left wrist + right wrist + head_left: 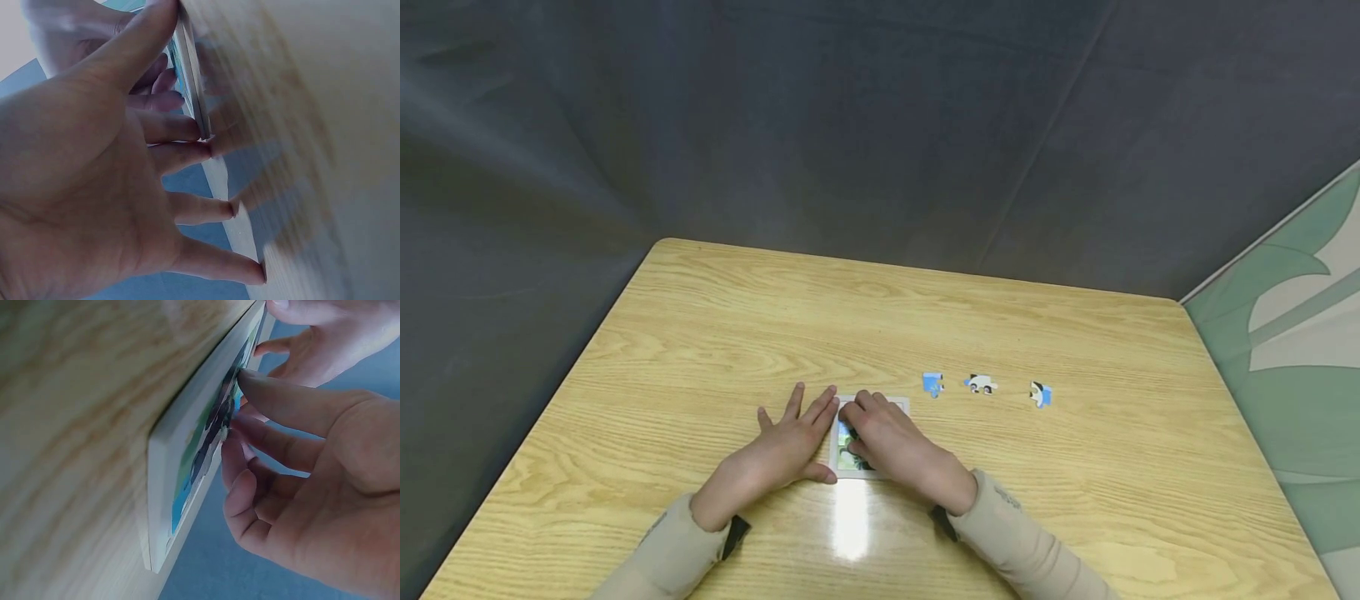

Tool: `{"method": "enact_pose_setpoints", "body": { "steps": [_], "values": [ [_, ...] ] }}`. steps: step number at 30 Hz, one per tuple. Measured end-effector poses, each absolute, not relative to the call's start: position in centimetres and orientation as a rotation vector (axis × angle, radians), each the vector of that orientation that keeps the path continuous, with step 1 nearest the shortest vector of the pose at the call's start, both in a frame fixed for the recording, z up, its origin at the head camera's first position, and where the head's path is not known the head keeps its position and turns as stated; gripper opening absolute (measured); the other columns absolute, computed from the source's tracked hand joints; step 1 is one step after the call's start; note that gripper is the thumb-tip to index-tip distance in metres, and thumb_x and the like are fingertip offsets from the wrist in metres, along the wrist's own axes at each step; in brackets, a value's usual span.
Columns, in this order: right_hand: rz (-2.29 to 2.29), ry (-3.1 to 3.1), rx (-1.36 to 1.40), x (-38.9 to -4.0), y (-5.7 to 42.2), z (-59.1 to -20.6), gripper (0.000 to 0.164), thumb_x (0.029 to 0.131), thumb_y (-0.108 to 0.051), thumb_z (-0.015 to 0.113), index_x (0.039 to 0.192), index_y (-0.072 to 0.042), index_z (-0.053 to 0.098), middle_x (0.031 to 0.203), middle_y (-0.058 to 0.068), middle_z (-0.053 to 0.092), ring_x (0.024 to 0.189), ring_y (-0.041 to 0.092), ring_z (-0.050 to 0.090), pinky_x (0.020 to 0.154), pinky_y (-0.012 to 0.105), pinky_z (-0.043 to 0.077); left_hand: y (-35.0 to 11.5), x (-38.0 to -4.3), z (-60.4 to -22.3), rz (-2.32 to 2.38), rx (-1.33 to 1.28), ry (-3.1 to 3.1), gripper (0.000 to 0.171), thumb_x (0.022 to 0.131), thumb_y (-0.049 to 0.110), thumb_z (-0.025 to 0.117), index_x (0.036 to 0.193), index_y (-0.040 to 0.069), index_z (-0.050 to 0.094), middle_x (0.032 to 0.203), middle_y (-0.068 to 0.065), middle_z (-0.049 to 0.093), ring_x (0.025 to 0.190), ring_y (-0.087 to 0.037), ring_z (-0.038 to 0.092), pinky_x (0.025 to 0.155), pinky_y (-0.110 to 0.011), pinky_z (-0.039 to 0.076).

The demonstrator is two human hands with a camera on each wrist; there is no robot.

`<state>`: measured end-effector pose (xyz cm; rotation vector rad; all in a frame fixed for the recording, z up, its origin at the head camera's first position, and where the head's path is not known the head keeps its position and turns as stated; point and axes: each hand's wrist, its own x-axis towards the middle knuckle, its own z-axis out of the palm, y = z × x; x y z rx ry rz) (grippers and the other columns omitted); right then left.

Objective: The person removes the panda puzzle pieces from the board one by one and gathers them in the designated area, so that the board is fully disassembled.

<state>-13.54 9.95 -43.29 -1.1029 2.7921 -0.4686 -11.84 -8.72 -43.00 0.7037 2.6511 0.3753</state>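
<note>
A small framed jigsaw puzzle (pixel 872 473) with a pale border lies on the wooden table between both hands. My left hand (pixel 788 446) lies spread at its left side, the thumb and nearest fingers touching the frame edge. In the left wrist view, the left fingers (pixel 200 209) are straight, tips down on the table. My right hand (pixel 891 437) is over the puzzle. In the right wrist view, its thumb (pixel 275 400) and curled fingers pinch a jigsaw piece (pixel 224 432) at the picture surface, mostly hidden by the fingertips.
Three loose jigsaw pieces lie in a row to the right beyond the frame: a blue one (pixel 932 383), a white one with dark spots (pixel 981 384) and a white, black and blue one (pixel 1041 394). A dark curtain (pixel 880 133) hangs behind the table (pixel 737 308).
</note>
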Motion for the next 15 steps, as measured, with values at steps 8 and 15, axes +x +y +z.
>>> {"method": "enact_pose_setpoints", "body": {
  "steps": [8,15],
  "values": [
    [-0.465,2.807,-1.112,-13.46,9.87,-43.15,0.027,0.082,-0.012,0.076,0.106,-0.008,0.065,0.097,0.002,0.056,0.081,0.017,0.048,0.065,0.027,0.043,-8.84,-11.85,-43.07,0.406,0.704,2.643,0.095,0.079,0.045,0.071,0.151,0.001,0.027,0.16,-0.012,0.017,0.14,-0.053,0.009,0.083,-0.083,0.025],
    [-0.428,2.819,-1.101,-13.31,9.88,-43.06,0.032,0.082,-0.016,0.077,0.111,-0.011,0.063,0.097,0.002,0.057,0.083,0.017,0.051,0.066,0.028,0.046,-8.81,-11.85,-42.99,0.416,0.695,2.631,0.096,0.079,0.046,0.071,0.151,0.002,0.026,0.16,-0.011,0.015,0.14,-0.052,0.007,0.085,-0.083,0.023]
  ]
}}
